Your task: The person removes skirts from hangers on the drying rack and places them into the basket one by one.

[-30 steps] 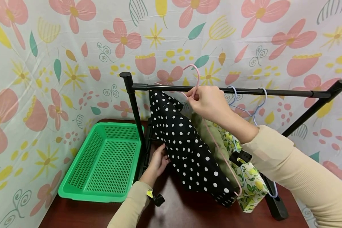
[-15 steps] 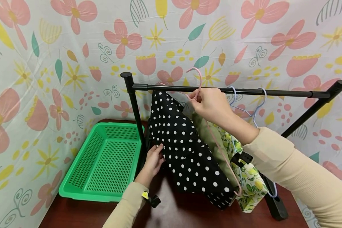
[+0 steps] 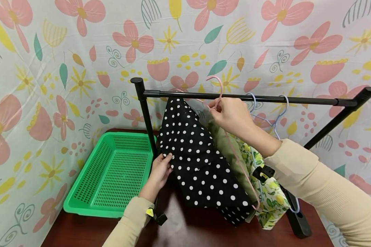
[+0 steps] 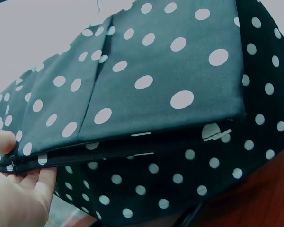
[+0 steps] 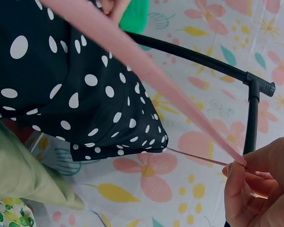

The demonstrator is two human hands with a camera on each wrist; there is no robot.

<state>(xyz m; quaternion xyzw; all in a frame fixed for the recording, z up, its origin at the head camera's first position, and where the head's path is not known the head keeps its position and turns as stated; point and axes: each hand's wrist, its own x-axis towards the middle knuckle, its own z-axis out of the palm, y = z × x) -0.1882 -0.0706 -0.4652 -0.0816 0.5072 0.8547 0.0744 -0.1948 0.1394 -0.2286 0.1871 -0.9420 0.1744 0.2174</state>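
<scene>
A black cloth with white polka dots (image 3: 198, 154) hangs slanting over a pink hanger (image 3: 237, 159), whose outer end pokes out past the fabric. With thumb and fingers, my right hand (image 3: 233, 115) pinches the hanger just under its hook, in front of the rack's black bar (image 3: 185, 95); the hook rises above the bar. My left hand (image 3: 159, 169) pinches the cloth's left edge. In the left wrist view, the thumb lies over the folded hem and the fingers (image 4: 42, 182) sit beneath it. The hanger's far arm is mostly hidden in the cloth.
Behind the dotted cloth hang an olive-green cloth (image 3: 218, 139) and a lemon-print cloth (image 3: 273, 202). Light blue hangers (image 3: 285, 108) hook over the bar on the right. A green basket (image 3: 68, 206) stands left of the rack on the dark red table (image 3: 185, 233).
My left hand has moved up and left and taken hold of the cloth's edge, drawing it leftward. The right hand has shifted slightly right and down with the hanger.
</scene>
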